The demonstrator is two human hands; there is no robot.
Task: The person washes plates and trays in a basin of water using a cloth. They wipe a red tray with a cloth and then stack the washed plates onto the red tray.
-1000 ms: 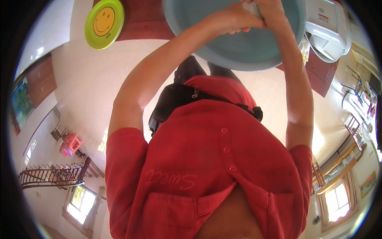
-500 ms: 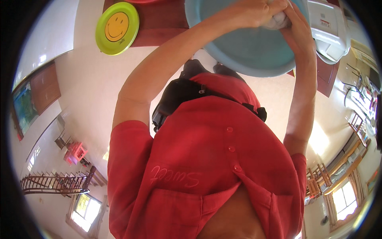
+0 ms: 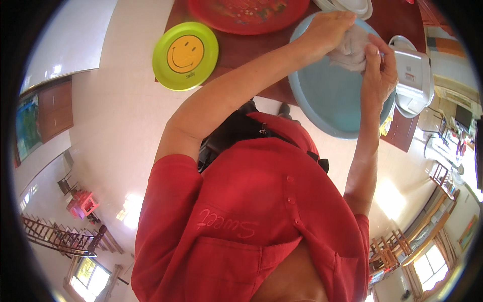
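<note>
A crumpled pale grey cloth [image 3: 350,50] is bunched between my two hands above a wide blue basin [image 3: 327,95]. My left hand [image 3: 332,29] grips the cloth's upper left side, its fingertips partly out of sight behind the thumb side. On the right, my right hand [image 3: 381,70] has its fingers curled and pinches the cloth's other edge. The basin's far side is partly covered by my hands and the cloth. Both forearms reach forward, the left one crossing in front of the table edge.
The basin sits on a dark red table [image 3: 251,65]. Left of it are a green plate with a yellow smiling face [image 3: 185,54] and a large red tray [image 3: 249,17]. White dishes [image 3: 359,7] lie behind the basin, and a white plastic container [image 3: 412,75] stands to its right.
My view has shifted, bringing more of the red tray and white dishes into sight. My hands have moved apart, and the cloth between them has loosened from a tight bunch.
</note>
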